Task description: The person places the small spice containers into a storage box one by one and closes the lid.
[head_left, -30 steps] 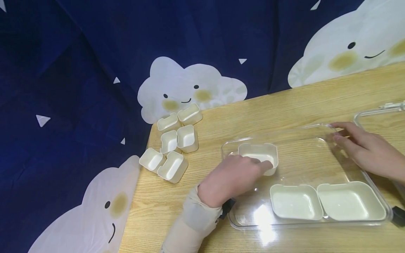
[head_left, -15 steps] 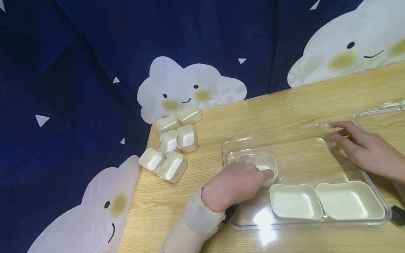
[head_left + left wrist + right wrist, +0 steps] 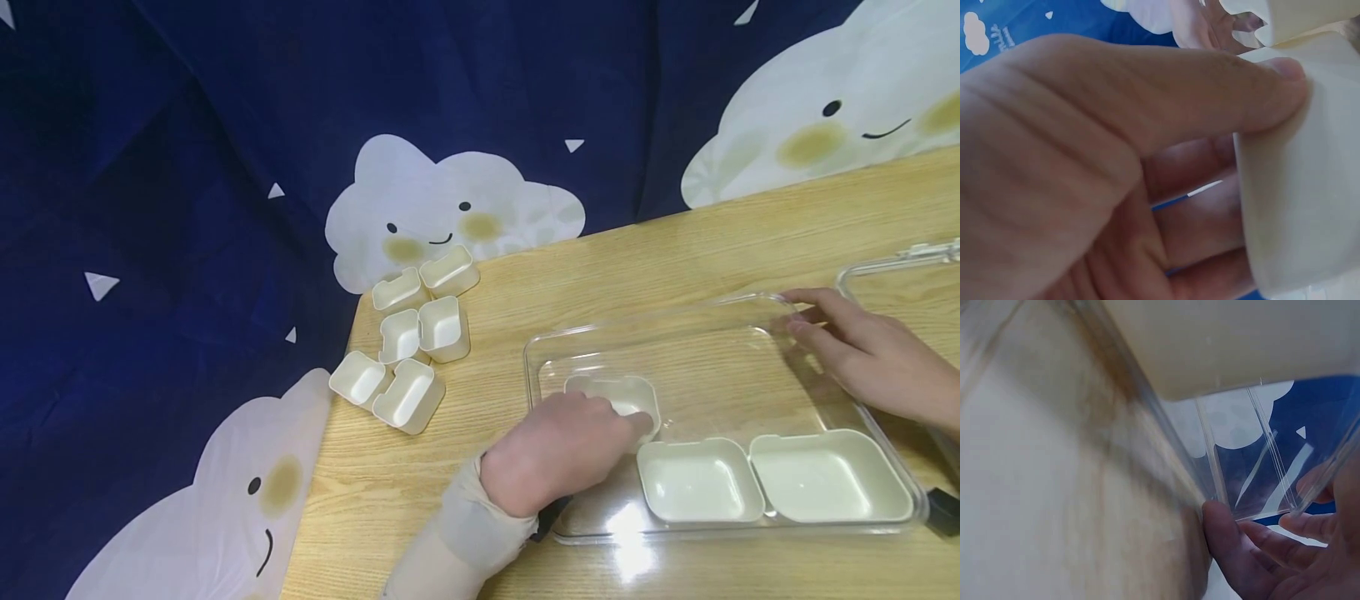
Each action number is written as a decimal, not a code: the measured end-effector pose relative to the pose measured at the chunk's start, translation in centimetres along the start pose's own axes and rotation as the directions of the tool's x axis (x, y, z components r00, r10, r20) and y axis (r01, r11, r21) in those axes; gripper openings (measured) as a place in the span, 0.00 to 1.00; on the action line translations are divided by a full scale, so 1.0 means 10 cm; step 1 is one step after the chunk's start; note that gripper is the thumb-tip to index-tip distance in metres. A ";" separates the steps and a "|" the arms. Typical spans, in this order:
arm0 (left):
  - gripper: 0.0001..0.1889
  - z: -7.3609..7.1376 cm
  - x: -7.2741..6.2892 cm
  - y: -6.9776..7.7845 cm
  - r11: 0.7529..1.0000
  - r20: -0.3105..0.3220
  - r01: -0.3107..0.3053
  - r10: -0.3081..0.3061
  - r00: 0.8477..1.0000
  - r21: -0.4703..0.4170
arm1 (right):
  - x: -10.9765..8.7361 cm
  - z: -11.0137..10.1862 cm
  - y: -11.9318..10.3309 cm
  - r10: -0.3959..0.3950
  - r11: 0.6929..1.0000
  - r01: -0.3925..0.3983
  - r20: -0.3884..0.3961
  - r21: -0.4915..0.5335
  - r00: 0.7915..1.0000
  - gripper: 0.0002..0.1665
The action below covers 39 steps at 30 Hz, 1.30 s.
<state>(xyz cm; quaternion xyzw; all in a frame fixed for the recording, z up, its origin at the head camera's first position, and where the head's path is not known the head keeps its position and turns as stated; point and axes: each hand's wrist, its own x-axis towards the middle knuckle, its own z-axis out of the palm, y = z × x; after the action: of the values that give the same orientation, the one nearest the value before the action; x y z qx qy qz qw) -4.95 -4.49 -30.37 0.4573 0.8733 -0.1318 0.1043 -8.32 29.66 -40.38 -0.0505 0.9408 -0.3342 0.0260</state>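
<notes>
In the head view, my left hand [image 3: 566, 450] grips a small cream plastic bin [image 3: 618, 390] inside the left part of a clear plastic box [image 3: 742, 379]. The left wrist view has the thumb [image 3: 1266, 94] lying along one face of that bin, with the other fingers behind it. Two wider cream bins, one at the middle [image 3: 701, 479] and one at the right [image 3: 828, 479], sit side by side along the box's near edge. The held bin's near side is right by the middle one. My right hand [image 3: 862, 354] holds the box's far right corner, thumb and fingers around it.
Several small cream bins [image 3: 408, 396] stand in a cluster on the wooden table [image 3: 360, 508] to the left. A clear lid-like piece [image 3: 900, 267] lies at the far right. Behind the table hangs a dark blue curtain [image 3: 525, 75] with cloud prints.
My left hand has drawn the cream bin toward the near side of the clear box, up to the front bins. My right hand has stayed at the box's corner.
</notes>
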 end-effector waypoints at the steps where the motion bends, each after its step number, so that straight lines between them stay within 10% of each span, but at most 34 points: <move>1: 0.09 0.00 0.00 0.00 1.000 0.003 0.002 -0.002 1.000 0.000 | 0.00 0.00 0.00 -0.001 1.000 0.001 0.000 0.001 1.000 0.29; 39: 0.10 0.08 -0.18 0.11 0.995 -0.031 0.025 -0.022 0.999 0.098 | 0.01 0.01 0.05 -0.016 1.000 0.016 -0.018 -0.009 1.000 0.29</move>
<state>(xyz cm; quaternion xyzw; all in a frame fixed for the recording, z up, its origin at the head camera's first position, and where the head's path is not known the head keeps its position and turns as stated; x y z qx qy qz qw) -3.00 -5.56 -30.67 0.4537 0.8724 -0.1688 0.0670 -8.50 29.99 -40.78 -0.0553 0.9419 -0.3309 0.0143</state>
